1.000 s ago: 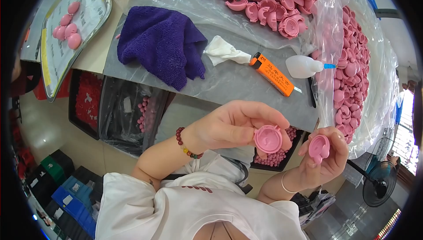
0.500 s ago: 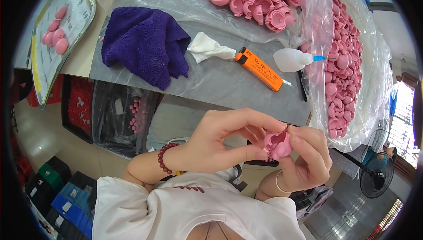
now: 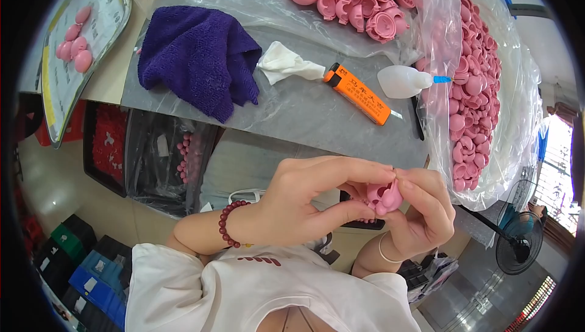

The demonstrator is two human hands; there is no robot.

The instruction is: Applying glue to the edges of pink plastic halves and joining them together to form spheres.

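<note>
Pinching the pink shell parts [image 3: 387,199] at their edges, the left hand [image 3: 298,197] and right hand [image 3: 426,213] are both narrowed on them; the parts sit between their fingertips, just short of the desk [image 3: 274,126]. For a clean press, I would hold the rims square and push evenly, since a tilted edge could slip; from my camera I cannot tell how snugly they fit. Ahead of the fingertips lie an orange cutter [image 3: 358,95] and a white bottle [image 3: 397,82]; ahead-left of the left hand, a purple cloth [image 3: 195,58].
</note>
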